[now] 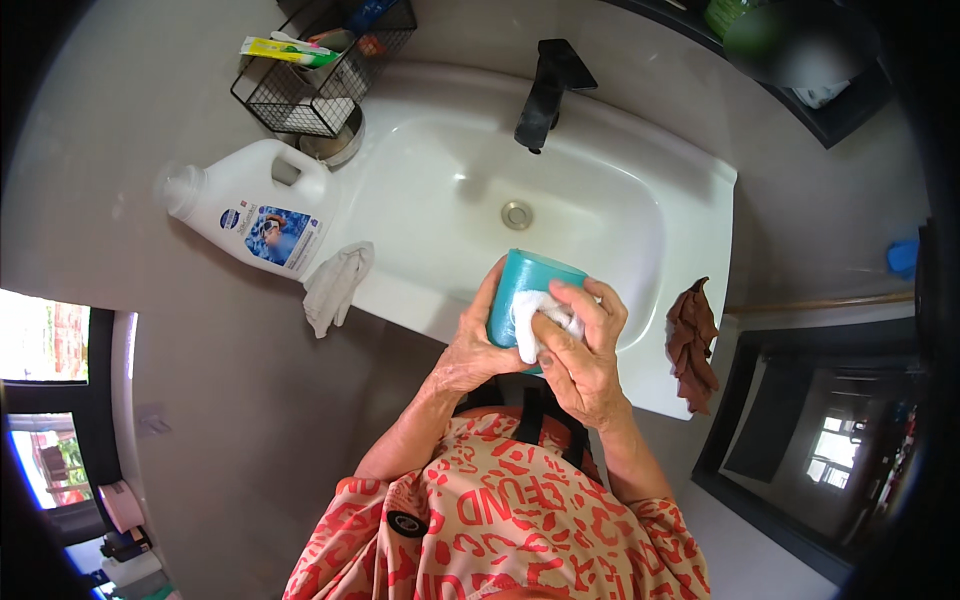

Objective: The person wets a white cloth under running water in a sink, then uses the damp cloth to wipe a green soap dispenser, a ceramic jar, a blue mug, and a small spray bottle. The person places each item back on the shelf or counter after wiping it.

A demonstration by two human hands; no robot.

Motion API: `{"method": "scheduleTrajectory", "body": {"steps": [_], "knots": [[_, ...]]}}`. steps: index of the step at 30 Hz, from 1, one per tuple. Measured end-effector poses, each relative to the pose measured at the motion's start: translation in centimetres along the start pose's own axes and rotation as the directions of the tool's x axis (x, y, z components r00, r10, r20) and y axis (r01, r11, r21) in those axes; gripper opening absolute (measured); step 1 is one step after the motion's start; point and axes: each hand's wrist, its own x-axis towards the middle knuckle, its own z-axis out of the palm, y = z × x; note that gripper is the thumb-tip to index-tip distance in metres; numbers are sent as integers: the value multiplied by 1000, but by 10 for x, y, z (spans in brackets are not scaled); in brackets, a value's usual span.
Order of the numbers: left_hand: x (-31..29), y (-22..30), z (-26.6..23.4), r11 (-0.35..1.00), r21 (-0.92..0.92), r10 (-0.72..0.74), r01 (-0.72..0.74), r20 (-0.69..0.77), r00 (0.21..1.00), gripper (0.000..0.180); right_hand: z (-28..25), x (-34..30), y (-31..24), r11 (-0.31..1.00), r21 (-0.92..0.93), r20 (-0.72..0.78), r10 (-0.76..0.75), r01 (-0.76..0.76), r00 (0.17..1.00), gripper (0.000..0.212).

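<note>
A teal cup (pixel 513 290), tilted in front of me over the near edge of the sink, is gripped by my left hand (pixel 468 348). Those fingers wrap round its left side and underside. My right hand (pixel 590 358) has a white cloth (pixel 529 318) bunched under its fingers and presses it against the cup's outer side. The right forefinger and thumb lie over the cloth, hiding part of it. Below both hands is the near rim of the white sink (pixel 425 318), with a black faucet (pixel 543 105) at the back and a round drain (pixel 516 214) in the basin.
A large white jug (pixel 215 215) stands left of the sink. A pale grey cloth (pixel 338 288) drapes over the front left rim, and a brown cloth (pixel 692 345) over the right edge. A black wire basket (pixel 300 108) of small items sits back left; a dark shelf (pixel 860 105) is upper right.
</note>
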Motion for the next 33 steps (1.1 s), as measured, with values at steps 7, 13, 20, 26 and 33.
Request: {"method": "scheduleTrajectory", "body": {"steps": [7,13,20,26,33], "knots": [[0,0,11,952,281,146,-119,-74,987,100,7,28,4,987,-147,-157,46,-70,987,31],[-2,2,8,786,594,281,-171,-96,955,102,-2,6,3,992,-111,55,-53,59,997,30],[-3,-5,21,717,685,287,-126,-126,950,101,5,28,-2,975,-223,-117,-6,-20,993,28],[-3,-5,24,686,725,255,-60,-163,953,102,21,28,16,984,-7,-177,174,-178,969,26],[3,-4,-5,996,-71,-63,60,-40,997,91,-1,34,38,799,520,-26,368,-302,929,13]]}}
